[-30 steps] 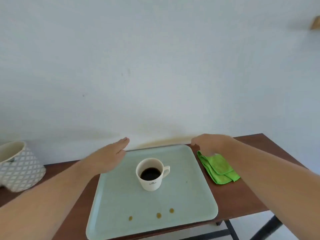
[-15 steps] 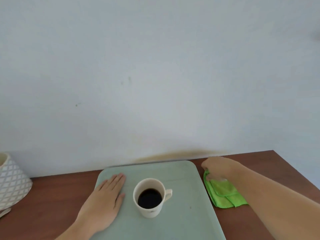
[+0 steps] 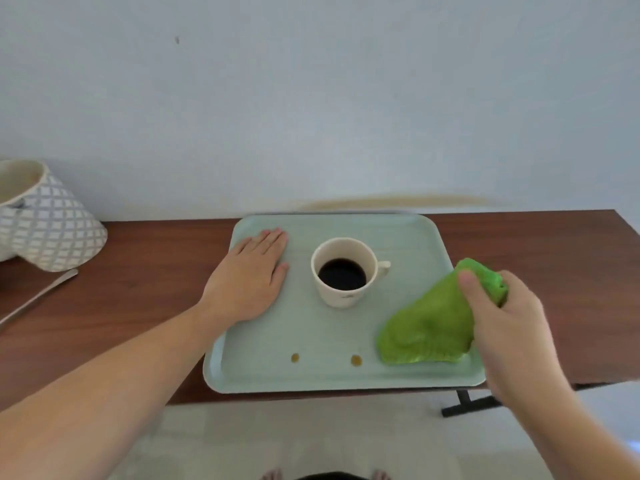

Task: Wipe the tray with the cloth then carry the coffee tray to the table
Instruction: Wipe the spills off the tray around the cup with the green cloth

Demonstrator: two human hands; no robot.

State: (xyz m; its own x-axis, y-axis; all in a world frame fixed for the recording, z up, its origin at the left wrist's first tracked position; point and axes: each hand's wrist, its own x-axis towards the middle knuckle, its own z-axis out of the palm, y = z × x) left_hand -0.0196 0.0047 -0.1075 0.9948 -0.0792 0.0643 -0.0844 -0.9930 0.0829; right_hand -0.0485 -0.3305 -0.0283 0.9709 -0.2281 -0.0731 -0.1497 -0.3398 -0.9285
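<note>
A pale green tray point(image 3: 277, 375) lies on a brown wooden table point(image 3: 138, 289). A cream cup of black coffee point(image 3: 343, 271) stands upright near the tray's middle, handle to the right. Two brown coffee drops point(image 3: 356, 360) sit near the tray's front edge. My left hand point(image 3: 249, 278) rests flat, palm down, on the tray's left edge. My right hand point(image 3: 502, 323) grips a bright green cloth point(image 3: 426, 327), which hangs down onto the tray's front right corner, just right of the drops.
A white pot with a diamond pattern point(image 3: 45, 223) stands at the table's far left, with a thin metal utensil point(image 3: 38, 296) beside it. A pale wall rises right behind the table. A black table leg point(image 3: 465, 401) shows below the front right edge, over a light floor.
My right hand has picked the green cloth up from the table and brought it over onto the tray's front right corner. My left hand has settled flat on the tray's left edge.
</note>
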